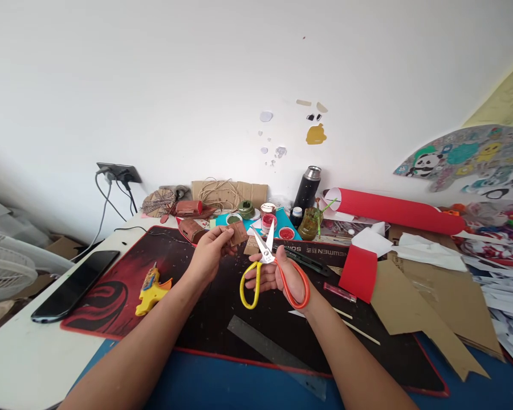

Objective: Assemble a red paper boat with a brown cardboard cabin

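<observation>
Between the fingertips of my left hand [210, 250] is a small brown cardboard piece [238, 233]. My right hand [277, 278] holds a pair of scissors [267, 254] with one yellow and one orange-red handle. The blades stand apart and point away from me, a little to the right of the cardboard and not touching it. My right thumb passes through the orange-red loop, while some fingers lie behind the handles. Beyond my hands are open paint jars, one with red paint [286, 233]. Brown-painted cardboard shapes [191, 230] lie past my left hand.
On the black desk mat [214, 324] lie a yellow glue gun [153, 291], a clear ruler [276, 356], thin sticks [361, 330] and a dark utility knife [303, 259]. A phone [76, 285] rests at left. Cardboard sheets [414, 296], a red paper roll [397, 209] and a black flask [308, 188] stand around.
</observation>
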`<state>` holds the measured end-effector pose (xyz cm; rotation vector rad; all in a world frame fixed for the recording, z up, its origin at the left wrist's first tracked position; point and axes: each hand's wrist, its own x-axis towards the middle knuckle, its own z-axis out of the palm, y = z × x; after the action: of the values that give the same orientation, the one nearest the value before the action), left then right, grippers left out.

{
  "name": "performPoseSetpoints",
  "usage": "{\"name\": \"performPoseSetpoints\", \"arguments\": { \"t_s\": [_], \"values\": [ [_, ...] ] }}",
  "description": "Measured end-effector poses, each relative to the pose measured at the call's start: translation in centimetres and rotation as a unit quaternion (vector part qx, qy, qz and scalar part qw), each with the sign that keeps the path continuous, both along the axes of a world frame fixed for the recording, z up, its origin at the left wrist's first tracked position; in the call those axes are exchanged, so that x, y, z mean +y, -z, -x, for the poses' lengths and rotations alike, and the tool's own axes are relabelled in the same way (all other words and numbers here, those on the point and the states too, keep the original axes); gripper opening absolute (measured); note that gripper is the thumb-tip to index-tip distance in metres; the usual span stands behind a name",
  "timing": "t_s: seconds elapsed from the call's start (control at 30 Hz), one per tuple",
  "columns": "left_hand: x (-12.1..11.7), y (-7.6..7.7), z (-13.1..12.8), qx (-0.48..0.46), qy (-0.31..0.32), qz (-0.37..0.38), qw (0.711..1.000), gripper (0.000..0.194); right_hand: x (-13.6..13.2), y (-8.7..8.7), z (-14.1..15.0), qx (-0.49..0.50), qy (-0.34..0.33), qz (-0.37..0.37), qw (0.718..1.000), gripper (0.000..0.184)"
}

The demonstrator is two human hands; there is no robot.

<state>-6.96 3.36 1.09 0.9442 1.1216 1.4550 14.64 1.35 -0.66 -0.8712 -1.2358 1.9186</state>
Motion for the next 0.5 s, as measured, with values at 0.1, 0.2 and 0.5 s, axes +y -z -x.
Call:
{"name": "performPoseSetpoints", "arguments": {
  "t_s": [0.1,0.2,0.5],
  "values": [
    [0.0,0.0,0.0,-0.003,-0.005,-0.005,1.0,0.046,-0.3,-0.3,0.2,-0.041,0.008,-0.042,0.998,0.091],
    [0.0,0.0,-0.1,-0.002,-0.013,-0.014,1.0,0.045,-0.9,-0.5,0.5,-0.088,0.045,-0.086,0.991,0.081],
    [-0.4,-0.3,-0.4,0.017,-0.02,-0.041,0.999,0.043,-1.9,0.1,0.9,-0.174,0.059,-0.176,0.967,0.049]
  ]
}}
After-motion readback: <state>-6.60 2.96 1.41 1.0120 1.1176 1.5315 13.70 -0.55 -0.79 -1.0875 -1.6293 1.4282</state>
